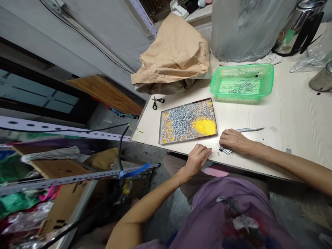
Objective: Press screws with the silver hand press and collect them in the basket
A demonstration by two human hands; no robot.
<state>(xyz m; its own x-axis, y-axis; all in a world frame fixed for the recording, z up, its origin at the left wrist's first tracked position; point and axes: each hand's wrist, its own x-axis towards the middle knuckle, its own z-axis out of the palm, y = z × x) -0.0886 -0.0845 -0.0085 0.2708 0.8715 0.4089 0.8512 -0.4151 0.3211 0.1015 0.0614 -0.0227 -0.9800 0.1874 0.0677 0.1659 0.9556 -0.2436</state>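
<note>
A small metal tool (227, 150) lies near the front edge of the pale tabletop (287, 110), partly covered by the right hand (234, 141), whose fingers are curled down over it; whether it is gripped or only touched cannot be told. Beside it lies a tiny loose pin (218, 154), and just left of that the left hand (196, 159) is held at the table edge, its fingertips drawn together — whether anything is pinched there cannot be made out. From behind the right hand a slender grey strip (251, 130) juts out, its near end hidden. Beyond the hands is set a shallow tray (206, 127), its yellow bottom largely covered by metal pins (183, 119); scissors (155, 106) lie near its far left corner. A green basket (241, 95) holding a few more pins stands farther back, with crumpled brown paper (176, 48) to its left. A cloudy plastic bag (241, 31) and a kettle (293, 29) are cut off by the top of the view, and a steel vessel (321, 79) by the right edge. Left of the table, perforated rails (77, 178) are seen above grey floor — the bundles around them are blurred.
</note>
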